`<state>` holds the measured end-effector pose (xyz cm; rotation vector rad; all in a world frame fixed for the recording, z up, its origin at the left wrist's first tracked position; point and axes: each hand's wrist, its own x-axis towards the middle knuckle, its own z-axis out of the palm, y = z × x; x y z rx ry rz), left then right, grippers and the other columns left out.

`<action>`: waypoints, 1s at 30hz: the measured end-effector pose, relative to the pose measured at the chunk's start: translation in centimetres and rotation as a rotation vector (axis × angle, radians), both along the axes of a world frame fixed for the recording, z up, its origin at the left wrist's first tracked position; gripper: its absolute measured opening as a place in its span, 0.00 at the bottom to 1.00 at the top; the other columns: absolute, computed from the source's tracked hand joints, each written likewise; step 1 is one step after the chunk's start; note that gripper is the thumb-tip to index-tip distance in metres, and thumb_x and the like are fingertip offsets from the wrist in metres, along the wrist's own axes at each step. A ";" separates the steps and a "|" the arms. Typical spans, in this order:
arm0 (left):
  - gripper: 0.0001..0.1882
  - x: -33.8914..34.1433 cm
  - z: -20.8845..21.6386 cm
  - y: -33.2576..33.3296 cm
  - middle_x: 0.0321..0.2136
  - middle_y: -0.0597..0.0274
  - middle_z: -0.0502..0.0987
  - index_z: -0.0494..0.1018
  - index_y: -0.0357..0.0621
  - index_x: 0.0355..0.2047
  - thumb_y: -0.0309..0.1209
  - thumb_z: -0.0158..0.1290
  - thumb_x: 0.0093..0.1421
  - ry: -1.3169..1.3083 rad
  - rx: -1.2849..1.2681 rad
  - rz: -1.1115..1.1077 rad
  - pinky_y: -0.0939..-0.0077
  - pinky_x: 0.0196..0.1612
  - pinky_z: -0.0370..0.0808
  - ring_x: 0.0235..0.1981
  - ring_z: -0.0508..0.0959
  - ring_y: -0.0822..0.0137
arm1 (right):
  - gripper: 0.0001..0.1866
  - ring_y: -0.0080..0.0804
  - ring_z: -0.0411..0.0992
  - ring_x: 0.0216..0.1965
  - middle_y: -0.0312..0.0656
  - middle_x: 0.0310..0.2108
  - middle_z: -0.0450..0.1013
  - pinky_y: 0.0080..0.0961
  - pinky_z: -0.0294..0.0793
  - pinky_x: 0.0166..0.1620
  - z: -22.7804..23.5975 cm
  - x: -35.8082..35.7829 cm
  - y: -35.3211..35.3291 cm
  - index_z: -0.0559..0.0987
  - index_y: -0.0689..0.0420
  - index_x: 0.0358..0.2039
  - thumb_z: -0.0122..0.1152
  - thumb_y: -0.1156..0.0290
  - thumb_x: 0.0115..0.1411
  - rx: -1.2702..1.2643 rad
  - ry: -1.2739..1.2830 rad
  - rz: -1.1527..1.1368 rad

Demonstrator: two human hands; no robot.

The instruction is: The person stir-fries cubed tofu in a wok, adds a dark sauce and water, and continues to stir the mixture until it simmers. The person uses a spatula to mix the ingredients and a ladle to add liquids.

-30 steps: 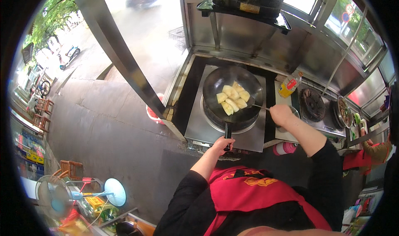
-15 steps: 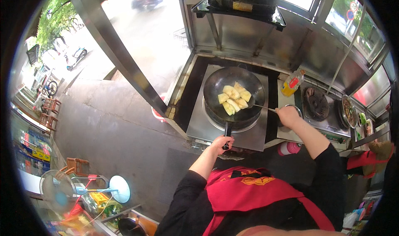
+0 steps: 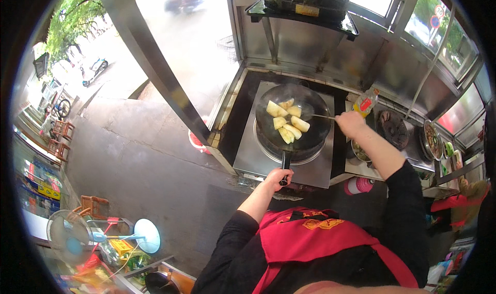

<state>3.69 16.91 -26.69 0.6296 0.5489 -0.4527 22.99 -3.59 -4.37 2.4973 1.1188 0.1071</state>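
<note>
Black wok (image 3: 316, 100) sits on steel stove (image 3: 247, 155), probably heavy, best gripped by its handle (image 3: 286, 159) | left hand (image 3: 279, 178) closes round that handle | right hand (image 3: 351, 123) curls about thin utensil (image 3: 324, 116) | pale chunks (image 3: 300, 123) lie inside, likely soft, slippery

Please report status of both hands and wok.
Left hand gripping wok handle. Right hand holding utensil over wok. Pale food pieces in wok. Bottle just beyond right hand.

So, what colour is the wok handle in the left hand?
Black. The wok handle shows best in the head view, just beyond the left hand.
</note>
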 end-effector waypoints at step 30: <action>0.04 0.1 -0.4 -0.9 0.17 0.63 0.68 0.67 0.37 0.25 0.21 0.51 0.53 0.029 0.078 -0.004 0.78 0.18 0.67 0.15 0.68 0.71 | 0.18 0.47 0.70 0.41 0.47 0.32 0.74 0.40 0.70 0.43 -11.1 -2.8 4.4 0.74 0.57 0.42 0.51 0.73 0.48 0.568 0.512 -0.347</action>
